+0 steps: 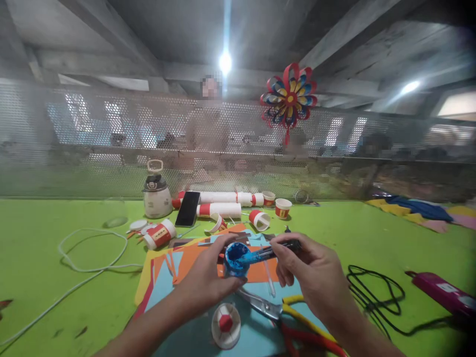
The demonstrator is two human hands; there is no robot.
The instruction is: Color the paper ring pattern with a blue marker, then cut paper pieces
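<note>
My left hand (213, 272) grips a small cup (238, 270) from the side, thumb and fingers curved around it. Blue paint coats its inside and outer wall. In my right hand (312, 272) is a black marker-like stick (282, 248), pinched between thumb and fingers. Its blue-coated end reaches into the mouth of the cup. Beneath the hands lie orange paper (203, 265) and light blue paper (197, 317). A white paper cup piece with a red centre (226, 326) sits just below the left hand. Pliers (266, 306) with yellow and red handles lie under the right wrist.
Behind the papers are a black phone (188, 209), white rolls (219, 210), red-and-white paper cups (283, 208) and a white bottle (157, 198). A black cord (375, 297) leads to a magenta tool (442, 292) at right. A white cable (89, 270) lies left. A paper flower (290, 100) hangs on the mesh.
</note>
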